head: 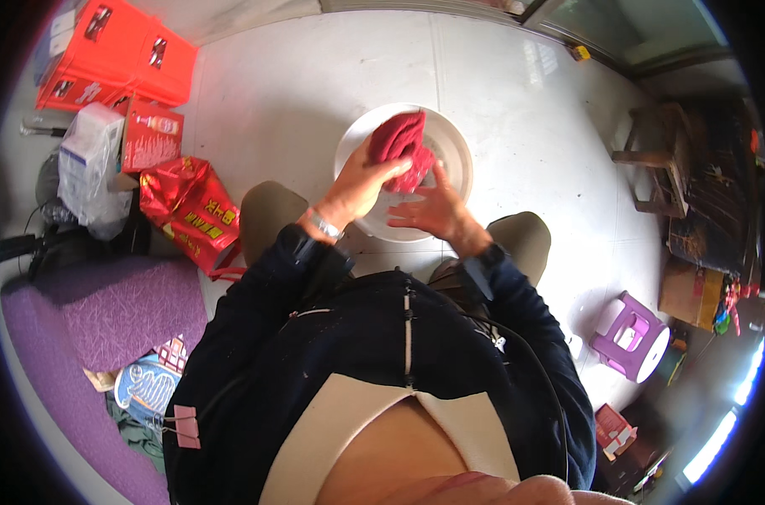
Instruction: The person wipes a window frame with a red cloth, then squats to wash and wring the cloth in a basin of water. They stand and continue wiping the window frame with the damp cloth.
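A bunched dark red cloth [398, 142] is held in my left hand [357, 183], whose thumb presses on its near side. My right hand [436, 205] is just to the right and below the cloth, fingers spread, with nothing seen in its palm. Both hands are over a round white basin [463, 164] on the floor between my knees. The cloth and hands hide much of the inside of the basin.
A pale tiled floor [281, 113] surrounds the basin. At left are red crates [124, 57], a shiny red bag [196, 218] and a purple seat [136, 315]. On the right are a wooden stool [660, 158] and a purple and white plastic stool [632, 338].
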Tool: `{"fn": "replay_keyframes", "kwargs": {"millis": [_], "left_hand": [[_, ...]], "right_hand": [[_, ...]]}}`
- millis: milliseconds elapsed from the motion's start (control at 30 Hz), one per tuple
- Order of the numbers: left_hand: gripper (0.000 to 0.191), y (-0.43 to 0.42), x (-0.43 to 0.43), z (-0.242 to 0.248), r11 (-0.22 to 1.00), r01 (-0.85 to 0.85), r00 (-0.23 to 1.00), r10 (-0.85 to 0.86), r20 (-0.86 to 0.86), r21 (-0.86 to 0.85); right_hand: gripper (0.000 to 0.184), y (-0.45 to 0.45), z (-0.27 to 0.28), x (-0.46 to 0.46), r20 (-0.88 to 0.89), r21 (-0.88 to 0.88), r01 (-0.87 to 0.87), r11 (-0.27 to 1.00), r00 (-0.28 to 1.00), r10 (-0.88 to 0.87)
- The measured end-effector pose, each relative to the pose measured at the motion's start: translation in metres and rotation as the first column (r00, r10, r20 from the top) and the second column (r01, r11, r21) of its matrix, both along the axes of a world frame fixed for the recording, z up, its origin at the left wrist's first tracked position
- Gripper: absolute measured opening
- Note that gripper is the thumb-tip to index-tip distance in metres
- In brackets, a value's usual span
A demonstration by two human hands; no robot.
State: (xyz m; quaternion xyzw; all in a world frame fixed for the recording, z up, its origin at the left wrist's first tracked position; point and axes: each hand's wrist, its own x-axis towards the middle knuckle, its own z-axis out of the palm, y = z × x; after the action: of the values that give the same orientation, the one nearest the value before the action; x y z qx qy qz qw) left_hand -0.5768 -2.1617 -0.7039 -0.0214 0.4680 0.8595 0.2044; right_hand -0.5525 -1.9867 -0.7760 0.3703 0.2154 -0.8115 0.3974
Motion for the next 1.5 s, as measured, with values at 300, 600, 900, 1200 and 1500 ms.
{"fn": "replay_keyframes", "kwargs": {"millis": [300,600,900,1200,1500], "left_hand": [[0.037,-0.034,-0.002,-0.053,0.958,-0.019,0.999,0.006,-0.045,-0.287],[0.041,-0.004,-0.022,-0.081,0.985,-0.052,0.950,-0.002,0.312,0.166],[0.030,0.011,-0.005,-0.073,0.711,-0.335,0.884,0.010,-0.467,-0.618],[0.040,0.008,-0.038,-0.110,0.994,-0.072,0.916,0.101,0.389,-0.087],[0.037,0.000,-0.036,-0.094,0.960,0.124,0.985,-0.087,0.152,-0.250]], "right_hand": [[0.034,-0.009,-0.046,-0.012,-0.334,-0.224,0.096,0.970,0.927,-0.169],[0.058,0.004,-0.009,-0.029,-0.904,0.283,0.051,0.958,0.348,0.248],[0.063,-0.011,-0.010,-0.011,-0.283,-0.259,0.200,0.945,0.920,-0.273],[0.025,-0.028,-0.013,-0.044,-0.572,0.794,0.554,0.249,0.544,0.614],[0.021,-0.019,0.034,-0.034,-0.664,0.653,0.308,0.691,0.672,0.328]]}}
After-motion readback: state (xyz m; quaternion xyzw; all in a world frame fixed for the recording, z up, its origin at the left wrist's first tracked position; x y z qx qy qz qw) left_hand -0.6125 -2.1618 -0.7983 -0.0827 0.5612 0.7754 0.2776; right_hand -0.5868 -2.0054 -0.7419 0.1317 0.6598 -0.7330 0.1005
